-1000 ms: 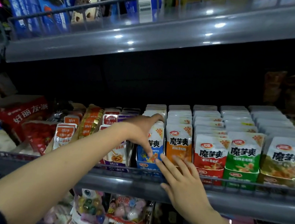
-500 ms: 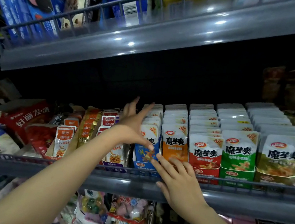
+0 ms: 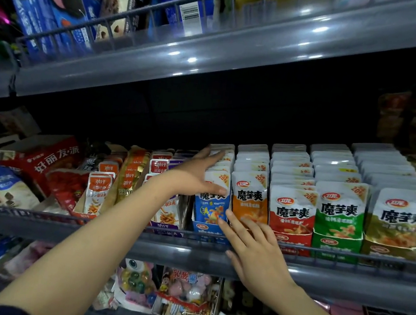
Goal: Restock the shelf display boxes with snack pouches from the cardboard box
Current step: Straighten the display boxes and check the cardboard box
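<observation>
Shop aisle, wire-fronted shelves (image 3: 214, 254), rows of snack pouches (image 3: 293, 209)

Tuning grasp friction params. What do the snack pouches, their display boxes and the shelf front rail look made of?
Snack pouches: probably plastic film, fairly glossy; soft sheen and slightly bowed faces.
Display boxes: look like printed cardboard, matte; flat folded front lip, colour matched to the pouches.
Shelf front rail: seemingly thin metal wire, dark coated; the edge strip below looks like glossy grey plastic or painted metal, with light reflections.

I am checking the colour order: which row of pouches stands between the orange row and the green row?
The red row stands between the orange row and green row, seen in the head view.
</observation>
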The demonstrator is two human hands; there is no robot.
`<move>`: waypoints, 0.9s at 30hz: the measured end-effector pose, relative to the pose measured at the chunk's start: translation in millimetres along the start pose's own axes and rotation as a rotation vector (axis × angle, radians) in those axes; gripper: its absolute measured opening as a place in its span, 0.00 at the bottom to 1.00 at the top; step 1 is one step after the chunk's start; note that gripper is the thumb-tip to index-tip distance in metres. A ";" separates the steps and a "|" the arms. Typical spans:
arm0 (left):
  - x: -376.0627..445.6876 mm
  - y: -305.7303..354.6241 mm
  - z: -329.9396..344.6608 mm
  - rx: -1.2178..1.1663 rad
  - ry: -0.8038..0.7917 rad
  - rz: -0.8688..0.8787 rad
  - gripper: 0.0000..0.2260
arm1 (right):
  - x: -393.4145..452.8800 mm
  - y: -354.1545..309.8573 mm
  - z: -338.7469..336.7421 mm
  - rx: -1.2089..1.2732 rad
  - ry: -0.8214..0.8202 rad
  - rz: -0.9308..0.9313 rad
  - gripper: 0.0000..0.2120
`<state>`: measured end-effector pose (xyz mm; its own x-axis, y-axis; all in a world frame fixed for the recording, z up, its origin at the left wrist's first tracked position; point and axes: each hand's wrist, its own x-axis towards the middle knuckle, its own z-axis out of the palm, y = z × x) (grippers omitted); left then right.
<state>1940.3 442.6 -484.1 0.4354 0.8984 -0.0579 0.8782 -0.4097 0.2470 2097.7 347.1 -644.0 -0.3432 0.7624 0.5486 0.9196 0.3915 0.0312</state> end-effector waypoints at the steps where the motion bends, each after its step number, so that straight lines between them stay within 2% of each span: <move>1: 0.0 0.6 -0.5 0.067 0.014 0.019 0.42 | 0.1 0.0 -0.6 0.002 -0.005 0.001 0.27; 4: -2.1 2.0 0.0 0.215 -0.019 0.096 0.41 | 0.3 -0.8 -3.0 0.010 -0.007 -0.001 0.27; 8: -6.9 5.4 -4.4 0.291 -0.058 0.087 0.40 | -4.1 -0.6 -5.9 0.011 -0.015 -0.002 0.28; 15: -8.0 44.5 9.9 0.443 0.151 0.293 0.38 | -30.8 3.1 -19.3 -0.018 0.110 0.100 0.31; 19: 6.7 65.3 24.6 0.490 0.117 0.222 0.45 | -42.0 9.9 -20.9 -0.053 0.049 0.175 0.44; 23: 17.6 74.2 26.1 0.527 0.182 0.167 0.47 | -47.1 19.5 -23.5 -0.119 0.051 0.158 0.45; 27: 22.1 79.7 21.6 0.532 0.105 0.152 0.46 | -51.2 25.7 -18.9 -0.175 0.093 0.124 0.44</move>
<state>2024.1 426.4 -486.6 0.5664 0.8230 0.0432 0.7980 -0.5346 -0.2781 2142.5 308.4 -655.5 -0.2139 0.7450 0.6318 0.9756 0.1961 0.0991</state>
